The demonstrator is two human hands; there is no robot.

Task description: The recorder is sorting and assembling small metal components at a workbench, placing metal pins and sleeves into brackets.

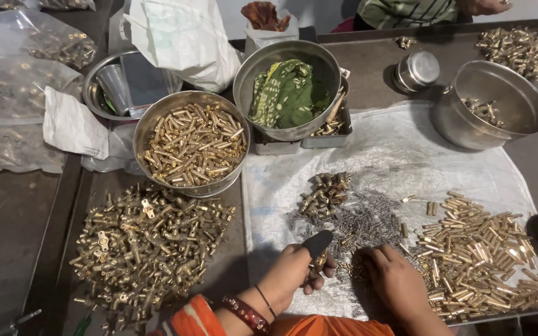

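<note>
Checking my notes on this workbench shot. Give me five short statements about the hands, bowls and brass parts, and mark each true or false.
1. The left hand holds a dark-handled tool. True.
2. The right hand rests on the white sheet among small springs. True.
3. The bowl of brass tubes is empty. False: it is full of brass pieces.
4. The green cloth lies flat on the table. False: it sits in a steel bowl.
5. A heap of brass fittings lies left of the sheet. True.
</note>
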